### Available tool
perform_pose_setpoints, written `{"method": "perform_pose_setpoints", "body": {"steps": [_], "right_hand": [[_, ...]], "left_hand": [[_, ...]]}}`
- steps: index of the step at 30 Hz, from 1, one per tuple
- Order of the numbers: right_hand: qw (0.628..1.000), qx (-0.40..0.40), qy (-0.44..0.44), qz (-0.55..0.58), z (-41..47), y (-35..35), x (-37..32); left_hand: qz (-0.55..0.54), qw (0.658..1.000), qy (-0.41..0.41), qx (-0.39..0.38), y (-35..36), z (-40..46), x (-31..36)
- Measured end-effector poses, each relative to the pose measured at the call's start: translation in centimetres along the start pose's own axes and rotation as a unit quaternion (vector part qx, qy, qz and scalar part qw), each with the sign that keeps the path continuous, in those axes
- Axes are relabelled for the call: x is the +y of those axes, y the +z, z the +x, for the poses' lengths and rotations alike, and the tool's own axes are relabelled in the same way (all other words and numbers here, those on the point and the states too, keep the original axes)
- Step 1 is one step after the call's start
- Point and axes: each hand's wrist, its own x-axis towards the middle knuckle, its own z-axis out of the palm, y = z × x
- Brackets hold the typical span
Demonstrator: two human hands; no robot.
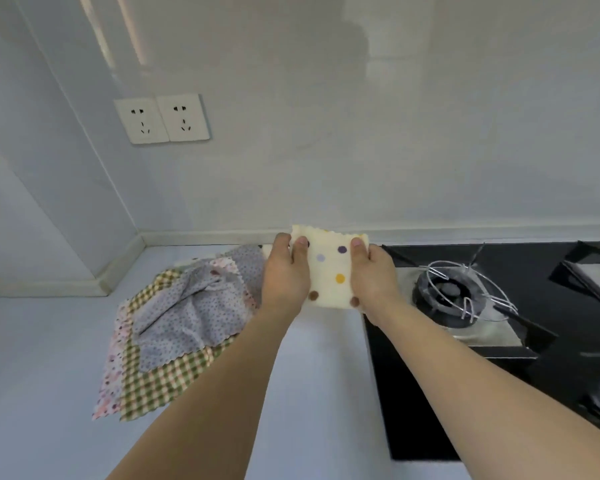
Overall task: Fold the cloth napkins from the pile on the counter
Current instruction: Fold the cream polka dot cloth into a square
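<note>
While the left hand and right hand pinch a cream dotted napkin by its sides, thumbs on top, it looks folded small. Left of it the pile lies unfolded on the counter: most work remains.

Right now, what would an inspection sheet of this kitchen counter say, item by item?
Surface: pale counter, meeting a black gas hob on the right.
Job's things: cream polka-dot napkin, folded small and held up; pile of unfolded napkins to its left, grey dotted one on top, green check and pink floral beneath.
Clutter: nothing seen.
Hands: left hand and right hand each grip a side of the polka-dot napkin, thumbs in front.
Cables: nothing seen.
Surroundings: two wall sockets, nothing plugged in; burner with wire pan support; glossy white wall.
</note>
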Motion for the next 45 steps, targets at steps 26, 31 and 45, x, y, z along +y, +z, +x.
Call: {"method": "perform_pose_setpoints", "body": {"steps": [26,31,45], "right_hand": [[0.988,0.105,0.099,-0.05,3.2,-45.8,-7.1],[0.981,0.129,0.146,0.002,6.1,-54.2,-5.3],[0.926,0.016,0.292,0.24,14.2,-75.6,1.3]], "left_hand": [[-0.022,0.976,-0.062,-0.206,31.6,-12.8,29.0],[-0.032,0.961,-0.071,-0.264,41.2,-13.7,31.3],[-0.043,0.934,-0.199,-0.294,62.4,-18.8,36.3]]}}
